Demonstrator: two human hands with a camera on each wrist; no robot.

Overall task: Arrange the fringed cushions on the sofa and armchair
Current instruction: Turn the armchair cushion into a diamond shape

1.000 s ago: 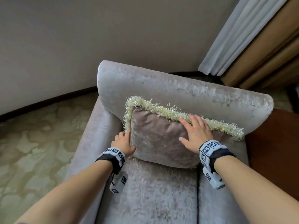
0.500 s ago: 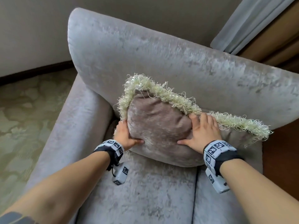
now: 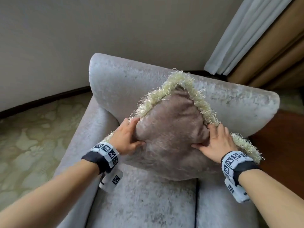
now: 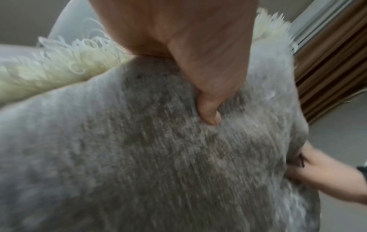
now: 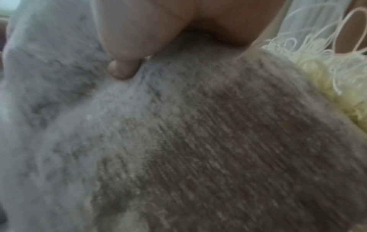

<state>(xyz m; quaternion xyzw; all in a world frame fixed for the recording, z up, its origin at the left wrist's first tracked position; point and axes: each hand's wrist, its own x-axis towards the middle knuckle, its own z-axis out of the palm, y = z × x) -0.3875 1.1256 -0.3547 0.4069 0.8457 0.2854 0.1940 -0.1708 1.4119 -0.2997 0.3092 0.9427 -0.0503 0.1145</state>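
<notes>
A taupe velvet cushion [image 3: 171, 132] with a pale yellow fringe [image 3: 177, 79] stands on one corner against the back of the grey velvet armchair [image 3: 125, 79]. My left hand [image 3: 127, 137] grips its left edge, thumb pressed into the front face and fingers hidden behind. My right hand [image 3: 213, 142] grips the right edge the same way, fingers tucked under the fringe. In the left wrist view the thumb [image 4: 210, 109] digs into the cushion [image 4: 158, 157]. The right wrist view shows the other thumb [image 5: 123, 69] dented into the fabric [image 5: 198, 141].
The armchair seat [image 3: 144, 203] lies in front of the cushion. A patterned green carpet [image 3: 32, 145] is to the left and a dark wooden surface [image 3: 283, 145] to the right. A wall [image 3: 115, 30] and curtains [image 3: 263, 38] stand behind the chair.
The cushion has been turned from lying on its long edge to standing on a corner, point up. Both hands moved from pressing its face to gripping its sides.
</notes>
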